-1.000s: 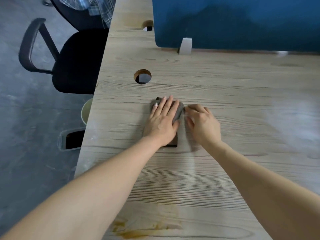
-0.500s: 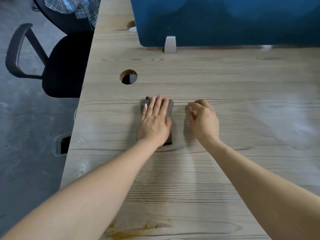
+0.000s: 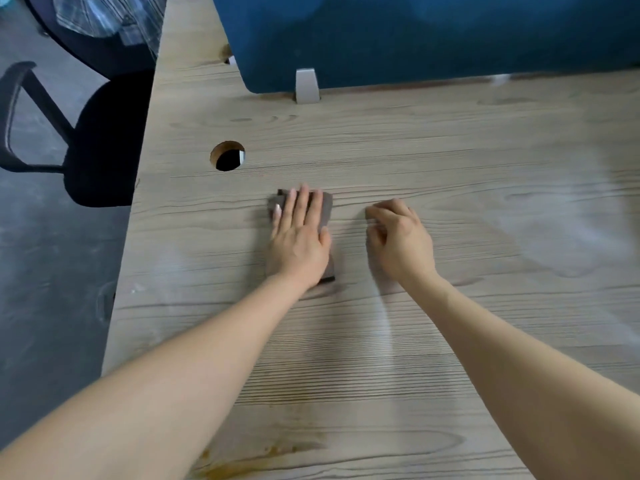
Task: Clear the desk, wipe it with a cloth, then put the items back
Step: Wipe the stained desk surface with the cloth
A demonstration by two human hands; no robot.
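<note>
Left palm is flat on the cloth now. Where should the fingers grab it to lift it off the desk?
Best guess: the far right corner of the cloth, which sticks out past the left hand's fingers. The cloth lies flat and folded on the desk, so pinch that exposed edge from the right with the right hand, which holds nothing.

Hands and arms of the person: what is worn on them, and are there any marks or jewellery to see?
Nothing is worn. Both forearms are bare up to the picture's edge, with no sleeves. The left hand and the right hand carry no gloves, rings, watch or bracelet. A pale fingernail shows on the left hand. No marks are visible.
</note>
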